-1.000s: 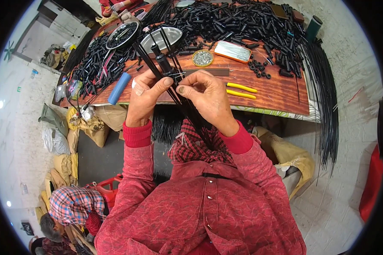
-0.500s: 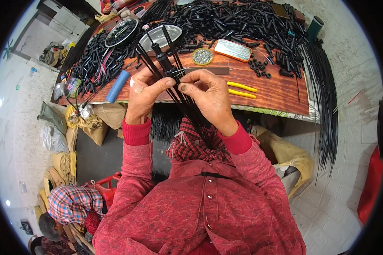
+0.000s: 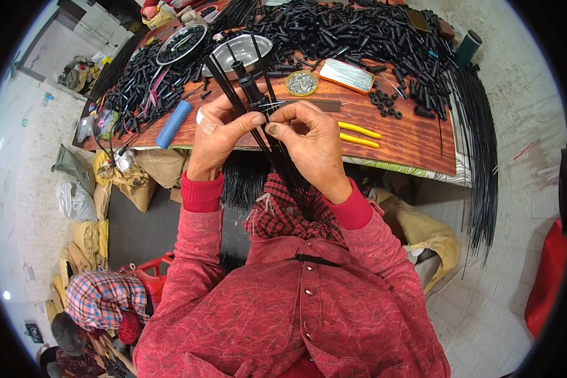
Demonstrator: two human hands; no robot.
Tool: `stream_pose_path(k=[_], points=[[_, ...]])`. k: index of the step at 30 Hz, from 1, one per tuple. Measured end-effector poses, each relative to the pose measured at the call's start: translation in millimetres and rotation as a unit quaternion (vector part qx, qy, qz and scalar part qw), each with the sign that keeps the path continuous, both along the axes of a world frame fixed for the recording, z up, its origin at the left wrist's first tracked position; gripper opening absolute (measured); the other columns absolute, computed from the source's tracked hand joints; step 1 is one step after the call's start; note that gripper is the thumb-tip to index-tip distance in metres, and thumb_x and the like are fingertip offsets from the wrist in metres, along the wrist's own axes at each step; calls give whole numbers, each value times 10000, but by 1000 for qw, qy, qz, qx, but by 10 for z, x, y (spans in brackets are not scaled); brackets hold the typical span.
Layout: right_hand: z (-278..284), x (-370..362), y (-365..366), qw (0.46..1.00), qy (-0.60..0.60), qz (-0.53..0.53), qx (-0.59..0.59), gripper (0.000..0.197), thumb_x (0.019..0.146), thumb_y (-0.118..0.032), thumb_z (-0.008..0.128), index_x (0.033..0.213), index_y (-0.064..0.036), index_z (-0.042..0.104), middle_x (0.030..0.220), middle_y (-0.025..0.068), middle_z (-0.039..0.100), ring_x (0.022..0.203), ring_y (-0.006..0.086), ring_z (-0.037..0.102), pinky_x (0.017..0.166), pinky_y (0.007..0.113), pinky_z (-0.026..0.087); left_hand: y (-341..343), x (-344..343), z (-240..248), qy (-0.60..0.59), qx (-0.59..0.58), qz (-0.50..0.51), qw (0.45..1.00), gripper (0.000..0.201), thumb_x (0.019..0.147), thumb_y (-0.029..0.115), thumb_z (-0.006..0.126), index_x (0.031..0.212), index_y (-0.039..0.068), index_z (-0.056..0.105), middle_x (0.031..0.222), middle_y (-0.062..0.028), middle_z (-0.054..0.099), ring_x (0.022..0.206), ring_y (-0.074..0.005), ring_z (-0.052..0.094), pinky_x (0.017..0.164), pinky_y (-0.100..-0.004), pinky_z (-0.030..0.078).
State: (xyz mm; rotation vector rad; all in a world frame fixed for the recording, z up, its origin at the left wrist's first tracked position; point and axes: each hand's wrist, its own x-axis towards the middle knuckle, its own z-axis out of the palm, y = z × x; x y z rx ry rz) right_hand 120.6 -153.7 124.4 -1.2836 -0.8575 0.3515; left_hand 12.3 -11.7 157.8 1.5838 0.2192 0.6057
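In front of my body, above the table's near edge, stands a bundle of thin black ribs (image 3: 291,178) around a black plastic hub (image 3: 252,92), which looks like an umbrella frame. My left hand (image 3: 215,135) is closed around it from the left, the thumb pressing just below the hub and most fingers hidden behind. From the right, my right hand (image 3: 312,138) pinches thumb and forefinger together beside the hub. What lies in that pinch is too small to make out. A thin silvery line (image 3: 273,103) shows across the hub, just above the right fingertips.
Black tubular parts (image 3: 334,31) heap across the wooden table (image 3: 416,142). Yellow-handled pliers (image 3: 360,135), a tray of silvery wires (image 3: 346,75), a dish of small metal bits (image 3: 301,83) and a blue roll (image 3: 174,125) lie near. Long black rods (image 3: 479,170) overhang the right edge. Another person (image 3: 107,299) sits lower left.
The hub and rib tops have shifted slightly to the right and stand a bit more upright. Both hands keep nearly the same grip and place. The whole view has moved a little.
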Motion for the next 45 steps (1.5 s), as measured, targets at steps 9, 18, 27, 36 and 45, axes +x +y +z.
stream_pose_path(k=[9,18,27,36,45], points=[[8,-23,-7,999,11,-27,-32,76,856,4,724,918,12,680,826,10,655,723,63,602,643,225,490,-34,51,47,10,-9,-2,1000,454,800,-27,779,1238,-5,658,1128,-65,707,982,-127,662,883,-280,539],[3,15,-56,998,-37,-31,-43,80,865,-30,722,908,32,695,815,26,683,720,67,619,652,236,503,7,29,38,16,-12,-7,1000,447,797,-29,778,1229,-3,663,1108,-62,712,966,-128,664,879,-284,540],[-1,-16,-57,999,26,-24,-38,84,874,-48,721,916,23,707,783,19,688,699,60,604,642,229,489,-36,28,95,19,14,-2,1000,434,792,-1,796,1208,-2,672,1083,-56,713,956,-128,665,872,-286,539],[46,-43,-106,997,14,-51,-57,85,870,-61,734,887,16,702,742,10,675,661,46,564,607,226,457,-119,52,142,33,37,20,999,381,788,3,788,1158,6,697,1005,-34,718,896,-101,655,819,-263,542],[70,-49,-158,995,-7,-75,-64,101,856,-63,754,867,6,681,733,-6,649,642,38,527,584,220,428,-160,95,125,29,48,18,998,358,788,-1,776,1139,14,705,970,-15,711,872,-86,642,802,-259,538]])
